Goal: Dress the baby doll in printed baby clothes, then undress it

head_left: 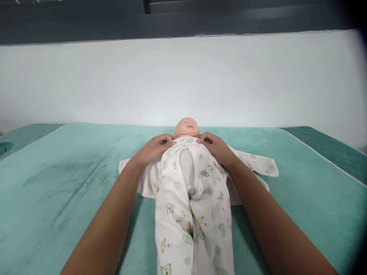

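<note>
A baby doll (187,126) lies on its back, its head at the far end. White baby pants (197,214) printed with green and yellow animals cover its front up to the chest, the legs stretching toward me. Through a gap at the crotch, a pale grey part (187,168) shows. My left hand (160,147) pinches the waistband at its left corner, close under the doll's chin. At the right corner my right hand (213,145) grips the same band. Beneath lies a matching white baby shirt (259,162), its sleeves spread to both sides. The doll's arms and legs are hidden.
A light green bedspread (71,183) spreads under everything, with a darker green strip (329,147) past a white seam on the right. Behind the bed stands a plain white wall (183,80), with a dark band (86,23) above it.
</note>
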{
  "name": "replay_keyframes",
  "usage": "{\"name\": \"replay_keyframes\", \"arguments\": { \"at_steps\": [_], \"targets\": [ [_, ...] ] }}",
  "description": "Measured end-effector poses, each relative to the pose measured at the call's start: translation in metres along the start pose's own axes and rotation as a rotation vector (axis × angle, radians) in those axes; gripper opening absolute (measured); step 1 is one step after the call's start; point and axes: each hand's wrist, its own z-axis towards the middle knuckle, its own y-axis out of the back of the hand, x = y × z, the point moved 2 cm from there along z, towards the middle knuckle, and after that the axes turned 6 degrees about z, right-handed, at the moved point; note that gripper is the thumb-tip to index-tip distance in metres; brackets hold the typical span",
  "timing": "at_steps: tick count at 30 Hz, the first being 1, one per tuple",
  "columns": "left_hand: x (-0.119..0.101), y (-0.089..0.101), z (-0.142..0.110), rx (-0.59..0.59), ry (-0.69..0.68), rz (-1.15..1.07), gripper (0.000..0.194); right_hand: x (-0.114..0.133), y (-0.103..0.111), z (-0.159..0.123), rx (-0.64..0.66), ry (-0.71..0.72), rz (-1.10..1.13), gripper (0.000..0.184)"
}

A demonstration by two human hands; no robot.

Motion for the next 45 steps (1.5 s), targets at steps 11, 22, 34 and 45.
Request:
{"name": "replay_keyframes", "arguments": {
  "at_steps": [11, 22, 34, 45],
  "targets": [
    [0.008, -0.016, 0.029, -0.383, 0.019, 0.406, 0.023, -0.016, 0.002, 0.001, -0.231, 0.035, -0.189, 0.020],
    [0.020, -0.022, 0.007, -0.378, -0.026, 0.150, 0.025, -0.021, 0.006, -0.001, -0.221, -0.018, -0.137, 0.017],
    [0.006, -0.044, -0.098, -0.571, -0.043, 0.160, 0.020, 0.022, -0.018, -0.092, -0.260, 0.157, 0.046, 0.034],
    [-0.015, -0.104, -0.284, -0.358, 0.060, 0.167, 0.019, 0.014, -0.041, -0.310, -0.202, 0.166, -0.082, 0.034]
  ]
}}
